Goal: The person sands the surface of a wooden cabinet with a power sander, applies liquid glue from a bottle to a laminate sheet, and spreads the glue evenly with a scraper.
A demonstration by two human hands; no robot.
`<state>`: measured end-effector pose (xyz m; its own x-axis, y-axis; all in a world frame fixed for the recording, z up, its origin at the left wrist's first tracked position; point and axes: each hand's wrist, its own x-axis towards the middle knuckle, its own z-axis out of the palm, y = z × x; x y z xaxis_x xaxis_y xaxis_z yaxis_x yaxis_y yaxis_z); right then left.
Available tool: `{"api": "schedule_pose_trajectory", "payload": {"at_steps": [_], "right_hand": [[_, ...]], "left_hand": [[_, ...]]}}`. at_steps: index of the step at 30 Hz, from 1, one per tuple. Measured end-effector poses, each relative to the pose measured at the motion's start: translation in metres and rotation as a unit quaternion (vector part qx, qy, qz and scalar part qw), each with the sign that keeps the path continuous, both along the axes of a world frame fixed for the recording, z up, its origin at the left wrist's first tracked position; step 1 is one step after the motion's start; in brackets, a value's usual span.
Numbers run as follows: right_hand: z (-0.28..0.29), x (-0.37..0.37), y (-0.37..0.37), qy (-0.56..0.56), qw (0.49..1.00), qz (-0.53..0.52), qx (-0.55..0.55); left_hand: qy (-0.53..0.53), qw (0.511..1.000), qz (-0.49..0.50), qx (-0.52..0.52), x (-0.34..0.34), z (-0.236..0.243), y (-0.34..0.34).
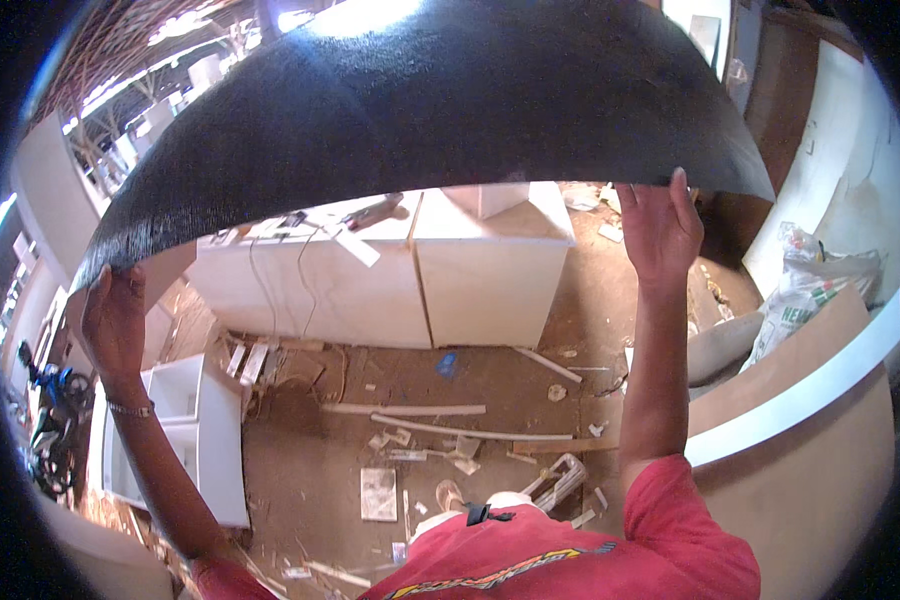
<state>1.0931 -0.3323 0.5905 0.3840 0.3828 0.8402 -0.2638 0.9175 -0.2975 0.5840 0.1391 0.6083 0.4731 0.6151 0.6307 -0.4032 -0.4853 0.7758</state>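
Note:
A large dark sheet panel [440, 120] fills the upper part of the view, raised in front of me with both arms stretched forward. My left hand [116, 318] is closed on its lower left edge, thumb against the near side. Toward the right end, my right hand [660, 235] grips the same lower edge, with fingers and thumb reaching up to it. The panel's far edge runs off the top of the view. Beneath it, a white cabinet bench [315, 285] stands a little beyond my hands.
A power tool [375, 212] and cables lie on the bench. A white open cabinet [220, 440] stands at left, near a motorbike [55, 410]. Wood strips [470, 428] and scraps litter the floor. Boards [810, 470] and a white sack [815, 285] are at right.

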Motion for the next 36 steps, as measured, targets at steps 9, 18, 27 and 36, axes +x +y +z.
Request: {"api": "schedule_pose_trajectory", "payload": {"at_steps": [9,18,27,36], "right_hand": [[0.037,0.175,0.082,-0.055,0.997,-0.059,0.000],[0.051,0.412,0.174,-0.043,0.996,-0.079,0.022],[0.107,0.630,0.277,0.036,0.987,-0.143,-0.056],[0.124,0.635,0.285,-0.018,0.791,-0.441,-0.424]], "left_hand": [[-0.159,0.923,-0.339,-0.091,0.261,0.052,0.128],[-0.160,0.909,-0.376,-0.081,0.500,0.085,0.232],[0.106,0.932,0.127,0.323,0.747,0.125,0.312],[0.024,0.954,0.025,0.298,0.860,0.100,0.369]]}}
